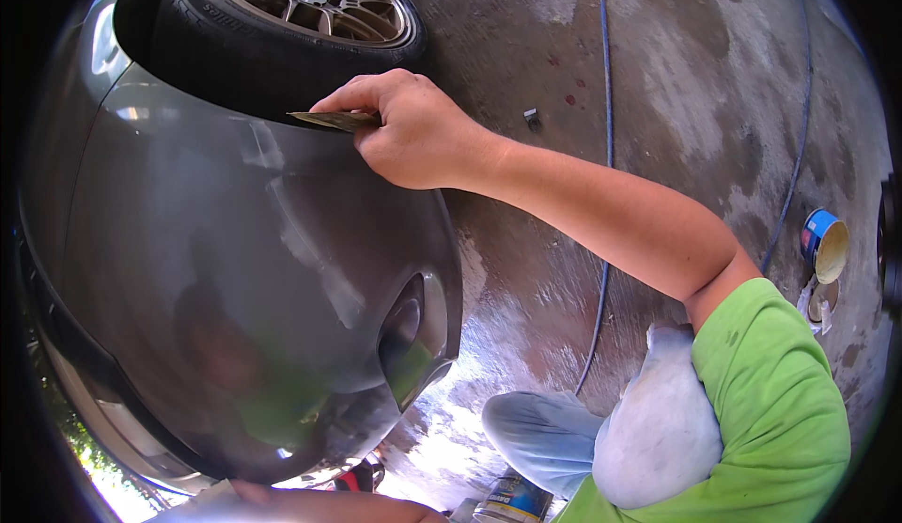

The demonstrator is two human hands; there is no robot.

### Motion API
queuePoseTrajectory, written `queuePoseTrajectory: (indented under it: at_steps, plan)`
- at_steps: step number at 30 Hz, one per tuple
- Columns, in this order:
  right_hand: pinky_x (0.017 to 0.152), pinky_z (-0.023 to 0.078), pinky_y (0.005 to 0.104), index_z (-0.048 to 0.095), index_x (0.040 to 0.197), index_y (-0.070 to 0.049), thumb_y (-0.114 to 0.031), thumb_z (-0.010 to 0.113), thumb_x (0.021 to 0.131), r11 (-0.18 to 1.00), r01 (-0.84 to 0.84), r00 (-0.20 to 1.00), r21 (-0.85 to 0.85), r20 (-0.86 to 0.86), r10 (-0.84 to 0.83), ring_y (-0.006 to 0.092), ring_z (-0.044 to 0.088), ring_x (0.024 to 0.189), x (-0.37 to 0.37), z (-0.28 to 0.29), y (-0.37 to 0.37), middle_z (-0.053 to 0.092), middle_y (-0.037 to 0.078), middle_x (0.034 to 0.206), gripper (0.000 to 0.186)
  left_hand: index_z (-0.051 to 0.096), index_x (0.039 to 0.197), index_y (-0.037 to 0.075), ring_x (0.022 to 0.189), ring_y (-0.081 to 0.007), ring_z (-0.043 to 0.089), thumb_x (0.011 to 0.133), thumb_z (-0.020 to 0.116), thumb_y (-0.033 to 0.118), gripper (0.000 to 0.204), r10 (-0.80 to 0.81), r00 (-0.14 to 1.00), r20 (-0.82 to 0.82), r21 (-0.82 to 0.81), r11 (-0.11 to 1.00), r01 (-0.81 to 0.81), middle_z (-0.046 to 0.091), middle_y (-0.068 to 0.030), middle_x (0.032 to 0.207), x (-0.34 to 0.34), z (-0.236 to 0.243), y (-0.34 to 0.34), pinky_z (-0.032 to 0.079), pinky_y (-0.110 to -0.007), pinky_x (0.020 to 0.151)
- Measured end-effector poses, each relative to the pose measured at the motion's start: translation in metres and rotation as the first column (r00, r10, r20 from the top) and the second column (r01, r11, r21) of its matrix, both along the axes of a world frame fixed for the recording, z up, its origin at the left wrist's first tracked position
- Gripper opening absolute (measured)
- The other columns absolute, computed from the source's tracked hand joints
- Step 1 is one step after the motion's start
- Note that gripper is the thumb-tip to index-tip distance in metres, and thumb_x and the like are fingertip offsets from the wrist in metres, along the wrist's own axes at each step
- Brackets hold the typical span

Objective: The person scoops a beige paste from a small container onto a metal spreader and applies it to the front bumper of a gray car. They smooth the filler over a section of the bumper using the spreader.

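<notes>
My right hand is closed around a thin, flat filler spreader, pinched between thumb and fingers. Its brownish blade points left, just above the edge of a dark grey car bumper near the wheel arch. Pale streaks of filler run down the bumper below this hand. At the bottom edge, only part of my left hand shows, beside a pale flat piece that it seems to hold. Most of its fingers are hidden.
A tyre on a bronze wheel stands beyond the bumper. Blue hose crosses the wet concrete floor. An open can lies tipped at the right; another can is near my knees. A small pale object lies on the floor.
</notes>
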State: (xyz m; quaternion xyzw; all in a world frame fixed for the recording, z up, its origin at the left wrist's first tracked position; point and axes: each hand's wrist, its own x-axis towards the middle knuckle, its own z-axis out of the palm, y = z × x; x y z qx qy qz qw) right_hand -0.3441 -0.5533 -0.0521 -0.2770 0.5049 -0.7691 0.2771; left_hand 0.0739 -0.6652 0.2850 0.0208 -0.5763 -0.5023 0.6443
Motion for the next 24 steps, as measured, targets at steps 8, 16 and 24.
queuePoseTrajectory:
  at_steps: [8,16,24]
  plan:
    - [0.099,0.054,0.0409,0.077,0.115,-0.001,0.007,0.055,0.083,0.989,0.103,0.960,-0.109,-0.251,-0.128,0.0349,0.069,0.111,-0.019,0.032,-0.035,0.073,0.016,0.118,0.040,0.067,0.131,-0.007,0.131,-0.0361,0.060,0.099,0.056,0.009,0.036,-0.649,0.529,-0.546,0.311,0.430,0.848,0.064,-0.0237,0.138,-0.068,-0.024,0.041,0.045,-0.053,0.115]
    - [0.099,0.050,0.0415,0.078,0.118,-0.009,-0.002,0.068,0.074,0.953,0.223,0.893,-0.205,-0.348,-0.284,0.0306,0.062,0.112,-0.002,0.027,-0.064,0.070,0.009,0.121,0.045,0.070,0.129,-0.007,0.133,-0.0374,0.060,0.101,0.052,0.012,0.038,-0.616,0.455,-0.643,0.238,0.403,0.884,0.065,-0.0260,0.137,-0.075,-0.031,0.039,0.043,-0.055,0.116]
    - [0.098,0.053,0.0419,0.078,0.118,-0.007,0.006,0.067,0.077,0.982,0.106,0.935,-0.155,-0.321,-0.151,0.0329,0.065,0.111,-0.009,0.018,-0.045,0.072,0.010,0.118,0.045,0.069,0.130,-0.007,0.134,-0.0379,0.059,0.101,0.052,0.013,0.039,-0.425,0.822,-0.379,0.271,0.798,0.538,0.065,-0.0259,0.138,-0.063,-0.022,0.037,0.042,-0.055,0.116]
